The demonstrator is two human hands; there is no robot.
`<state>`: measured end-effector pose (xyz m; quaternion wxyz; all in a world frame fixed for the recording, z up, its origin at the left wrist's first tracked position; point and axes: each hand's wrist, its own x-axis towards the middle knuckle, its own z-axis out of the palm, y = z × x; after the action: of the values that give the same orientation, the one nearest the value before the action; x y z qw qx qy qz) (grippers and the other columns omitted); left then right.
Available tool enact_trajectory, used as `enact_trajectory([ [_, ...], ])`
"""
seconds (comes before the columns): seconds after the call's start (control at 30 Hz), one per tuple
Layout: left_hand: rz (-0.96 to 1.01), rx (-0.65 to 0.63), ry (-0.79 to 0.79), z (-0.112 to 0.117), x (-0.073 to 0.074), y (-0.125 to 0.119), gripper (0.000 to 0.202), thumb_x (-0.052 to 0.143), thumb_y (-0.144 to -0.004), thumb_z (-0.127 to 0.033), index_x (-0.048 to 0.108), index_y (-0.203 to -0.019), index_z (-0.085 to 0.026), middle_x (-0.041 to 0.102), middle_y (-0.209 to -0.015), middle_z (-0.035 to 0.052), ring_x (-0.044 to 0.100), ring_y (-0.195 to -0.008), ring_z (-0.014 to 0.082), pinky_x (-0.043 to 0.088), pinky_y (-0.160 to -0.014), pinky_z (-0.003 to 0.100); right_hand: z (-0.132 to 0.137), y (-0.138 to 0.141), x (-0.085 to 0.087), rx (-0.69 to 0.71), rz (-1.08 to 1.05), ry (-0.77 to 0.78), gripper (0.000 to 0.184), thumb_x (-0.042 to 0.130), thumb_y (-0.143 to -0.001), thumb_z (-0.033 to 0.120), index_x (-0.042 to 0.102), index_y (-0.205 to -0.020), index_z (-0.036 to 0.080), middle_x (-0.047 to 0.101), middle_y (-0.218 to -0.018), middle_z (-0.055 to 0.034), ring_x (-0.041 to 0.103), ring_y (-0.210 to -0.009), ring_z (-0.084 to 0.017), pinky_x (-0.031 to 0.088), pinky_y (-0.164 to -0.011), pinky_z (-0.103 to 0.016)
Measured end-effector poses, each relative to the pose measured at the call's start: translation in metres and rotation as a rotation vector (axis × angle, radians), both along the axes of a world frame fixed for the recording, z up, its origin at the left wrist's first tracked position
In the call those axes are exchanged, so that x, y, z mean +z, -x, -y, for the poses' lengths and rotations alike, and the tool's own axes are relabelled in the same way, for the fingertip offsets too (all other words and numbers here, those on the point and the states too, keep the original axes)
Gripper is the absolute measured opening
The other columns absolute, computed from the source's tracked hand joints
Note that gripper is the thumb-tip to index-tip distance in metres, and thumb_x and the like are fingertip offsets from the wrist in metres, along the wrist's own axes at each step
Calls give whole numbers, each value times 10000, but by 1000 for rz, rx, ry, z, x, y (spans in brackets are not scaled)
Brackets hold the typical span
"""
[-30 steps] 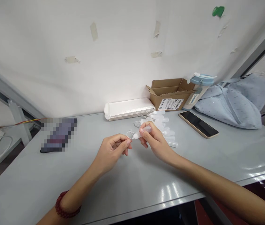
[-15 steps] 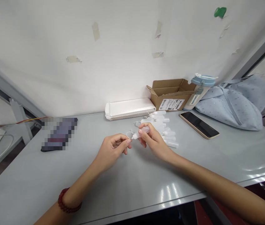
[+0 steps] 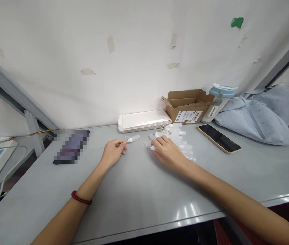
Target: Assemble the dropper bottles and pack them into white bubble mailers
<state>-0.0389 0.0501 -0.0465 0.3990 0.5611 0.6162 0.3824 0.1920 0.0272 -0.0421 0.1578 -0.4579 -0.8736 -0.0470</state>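
Observation:
My left hand [image 3: 114,151] is closed in a pinch at the cap end of a small translucent dropper bottle [image 3: 134,138]. The bottle points away to the right, and a thin white loop shows at its cap. My right hand [image 3: 168,151] lies palm down over the near-left side of a pile of similar bottles [image 3: 181,139]. Its fingers curl around another dropper bottle, whose white cap [image 3: 152,148] and thin strap stick out on the left. The hand hides the rest of that bottle.
White flat boxes [image 3: 144,120] lie stacked against the wall. Beside them stand an open cardboard box [image 3: 187,107] and a blue-lidded cup [image 3: 214,105]. A phone [image 3: 219,139] and a pale blue bag [image 3: 254,119] are at right. A pixelated dark item [image 3: 71,146] lies at left on the grey table [image 3: 134,204].
My hands have moved apart. The dropper bottle that was in my right hand is now at my left fingertips, and my right hand has gone down to the pile. The view has shifted slightly.

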Motion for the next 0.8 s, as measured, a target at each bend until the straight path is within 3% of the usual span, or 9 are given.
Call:
enact_trajectory([
  [0.23,85,49,46,-1,3,1,450,519,-720,-249,511,-1138,-84,640,-736,35,555,-543,116,428,-507,239,5,2,0,-61,128,40,135,521,-833,135,564,-960,147,629,-902,-102,476,-910,-275,346,-704,-358],
  [0.43,126,96,30,3,9,-2,410,510,-707,-223,518,-1101,-107,637,-721,23,556,-534,113,427,-510,241,10,4,2,-73,105,73,146,481,-827,91,560,-941,139,650,-869,-121,484,-908,-286,340,-704,-374],
  [0.6,79,6,-66,11,13,-8,281,534,-741,-288,588,-973,-140,619,-687,8,547,-542,116,426,-526,252,12,5,7,-15,-278,171,178,488,-842,177,530,-1012,146,636,-961,-114,507,-950,-250,378,-776,-368],
  [0.8,8,-258,-49,24,18,-17,304,546,-794,-350,607,-1033,-172,623,-790,20,559,-595,117,451,-590,271,13,5,15,-67,-679,473,176,446,-855,248,517,-1007,194,622,-846,-26,553,-739,-159,378,-610,-273],
])
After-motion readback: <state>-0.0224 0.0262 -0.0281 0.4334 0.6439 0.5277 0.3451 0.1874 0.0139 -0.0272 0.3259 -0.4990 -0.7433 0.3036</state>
